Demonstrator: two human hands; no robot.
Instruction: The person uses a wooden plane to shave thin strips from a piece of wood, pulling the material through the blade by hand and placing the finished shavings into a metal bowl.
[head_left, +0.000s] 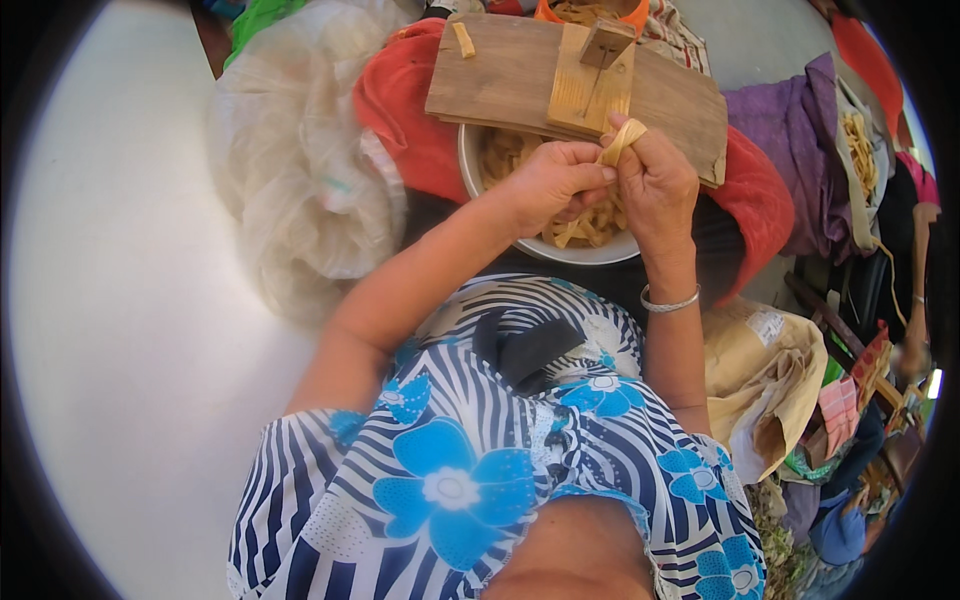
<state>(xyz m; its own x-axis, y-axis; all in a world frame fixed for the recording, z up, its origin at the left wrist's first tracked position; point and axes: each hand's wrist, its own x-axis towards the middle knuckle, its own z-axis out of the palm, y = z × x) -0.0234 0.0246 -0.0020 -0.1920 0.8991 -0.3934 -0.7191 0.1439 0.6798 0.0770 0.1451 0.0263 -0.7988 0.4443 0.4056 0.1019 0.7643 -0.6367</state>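
Note:
Between my two hands is a folded pale yellow strip point(622, 142), perhaps palm leaf or bamboo. My right hand point(660, 185) grips it with thumb and fingers. My left hand point(565, 180) is closed in a pinch at the strip's lower end, the thumb pointing right. Below them sits a round metal basin point(472, 165) holding many similar folded strips point(590, 222). A wooden board point(490, 85) lies across the basin's far side. Fixed on it is a lighter wood piece point(580, 95) with a small upright block point(607, 43).
One loose strip piece point(463, 40) lies on the board's left. Red cloth point(400, 130) covers my lap under the basin. A clear plastic bag point(300, 170) stands left; a purple sack point(785, 150) and brown paper bag point(765, 370) are right. Another person's arm point(920, 260) shows at far right.

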